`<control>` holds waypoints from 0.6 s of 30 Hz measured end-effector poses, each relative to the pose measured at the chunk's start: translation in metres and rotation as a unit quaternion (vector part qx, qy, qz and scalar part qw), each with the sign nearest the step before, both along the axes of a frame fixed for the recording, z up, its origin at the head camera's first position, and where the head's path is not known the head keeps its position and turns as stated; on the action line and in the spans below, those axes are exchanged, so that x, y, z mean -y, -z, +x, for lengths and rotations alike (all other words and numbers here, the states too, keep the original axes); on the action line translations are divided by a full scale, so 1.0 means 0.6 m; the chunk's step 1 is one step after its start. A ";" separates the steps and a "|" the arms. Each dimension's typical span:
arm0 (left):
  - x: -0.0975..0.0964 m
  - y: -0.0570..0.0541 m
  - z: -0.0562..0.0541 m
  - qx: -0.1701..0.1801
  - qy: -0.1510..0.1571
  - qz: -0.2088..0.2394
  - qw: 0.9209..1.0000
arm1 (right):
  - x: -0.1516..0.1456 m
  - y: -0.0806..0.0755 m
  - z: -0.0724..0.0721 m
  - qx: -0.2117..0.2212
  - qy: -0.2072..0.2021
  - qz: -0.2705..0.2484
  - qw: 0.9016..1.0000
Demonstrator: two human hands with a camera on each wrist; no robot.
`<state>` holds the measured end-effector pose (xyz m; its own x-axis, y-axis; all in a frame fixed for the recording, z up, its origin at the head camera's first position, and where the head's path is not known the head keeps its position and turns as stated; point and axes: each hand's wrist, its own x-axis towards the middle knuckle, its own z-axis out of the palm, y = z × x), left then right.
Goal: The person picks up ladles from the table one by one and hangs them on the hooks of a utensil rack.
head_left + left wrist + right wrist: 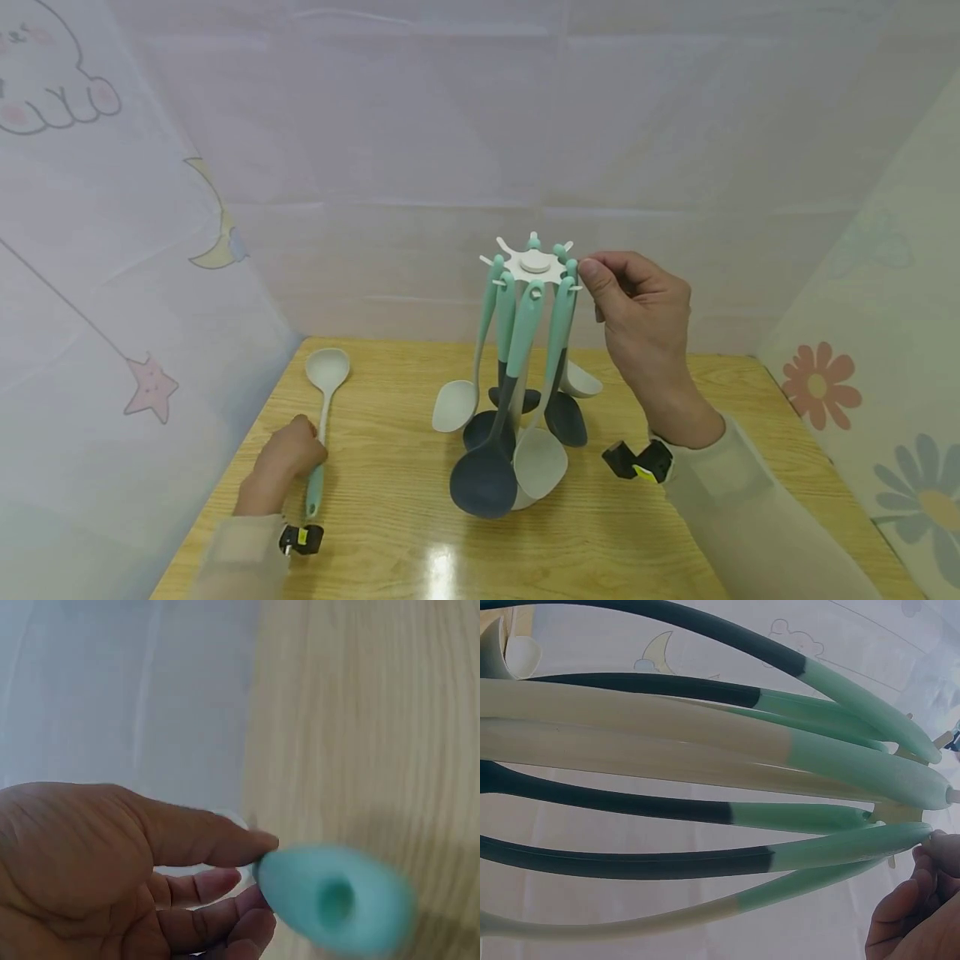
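A white ladle (327, 371) with a mint-green grip lies on the left of the table. My left hand (288, 454) pinches its handle between thumb and fingers; the holed green handle end (337, 900) fills the lower part of the left wrist view. At the centre a white utensil rack (535, 265) carries several hanging utensils, among them a dark ladle (483, 483) in front. My right hand (645, 312) is at the rack's right side, pinching the top of a green handle (847, 844) with a dark shaft. The exact contact is partly hidden by the fingers.
The wooden table (375, 533) meets a pale cloth backdrop (420, 167) behind and at both sides. White spoon heads (453, 406) and dark ones (566, 419) hang around the rack close to the tabletop.
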<state>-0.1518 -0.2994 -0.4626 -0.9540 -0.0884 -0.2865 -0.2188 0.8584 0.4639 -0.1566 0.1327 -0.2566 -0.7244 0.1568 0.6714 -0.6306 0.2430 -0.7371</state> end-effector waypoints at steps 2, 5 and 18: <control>-0.012 -0.008 0.000 -0.004 0.013 0.013 1.000 | 0.000 0.000 0.001 0.001 0.000 0.001 1.000; -0.027 -0.021 0.001 -0.009 0.030 0.030 0.999 | 0.000 0.000 0.002 0.001 0.000 0.000 1.000; -0.077 -0.083 0.016 -0.055 0.076 0.138 0.986 | 0.000 -0.003 0.004 -0.003 -0.001 0.003 1.000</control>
<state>-0.1420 -0.2531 -0.4127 -0.9767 0.1245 -0.1746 -0.0338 0.7148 0.6985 -0.1540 0.1329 -0.2550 -0.7202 0.1507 0.6772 -0.6363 0.2457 -0.7313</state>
